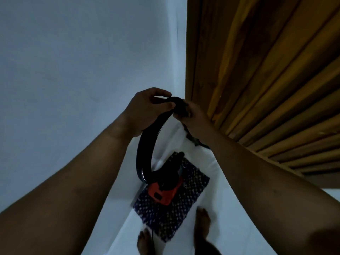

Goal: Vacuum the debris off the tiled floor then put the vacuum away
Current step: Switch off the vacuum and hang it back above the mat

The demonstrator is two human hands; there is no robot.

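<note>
- Left hand [145, 109] and right hand [193, 116] both grip the black ribbed vacuum hose [147, 144], curled round it.
- Red-and-black vacuum body [163, 192] sits on the dark patterned mat [191, 188].

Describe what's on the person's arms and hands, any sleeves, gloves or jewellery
Both forearms are bare right to the frame edge, with no sleeves showing. The left hand and right hand have no gloves, and no rings, watch or bracelets can be made out in the dim light.
</note>
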